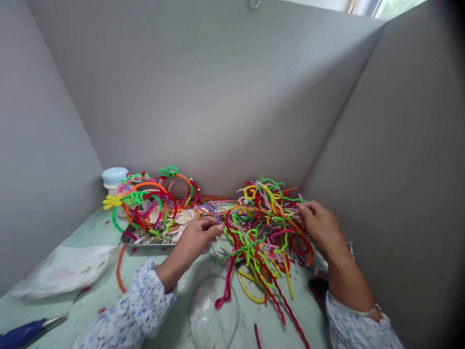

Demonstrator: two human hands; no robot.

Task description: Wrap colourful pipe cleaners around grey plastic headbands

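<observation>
A big tangle of fuzzy pipe cleaners point(250, 242), in red, lime green, yellow, orange and pink, spreads across the middle of the table. At its left edge, my left hand point(199, 238) is closed in a pinch on a thin pipe cleaner, whose exact run is lost among the others. My right hand point(321, 228) pinches pipe cleaners at the tangle's right side, with some fingers hidden behind the hand. Several loops or headbands made of pipe cleaners point(148, 194) stand at the left, one bearing a yellow flower point(112, 201).
A metal tray point(148, 245) holds shell-like pieces and small stones. Behind it stands a jar with a light blue lid point(115, 174). Blue-handled pliers point(29, 333), a plastic bag point(69, 270) and a clear round disc or dish point(213, 315) lie nearer. Grey panels point(203, 97) enclose the table.
</observation>
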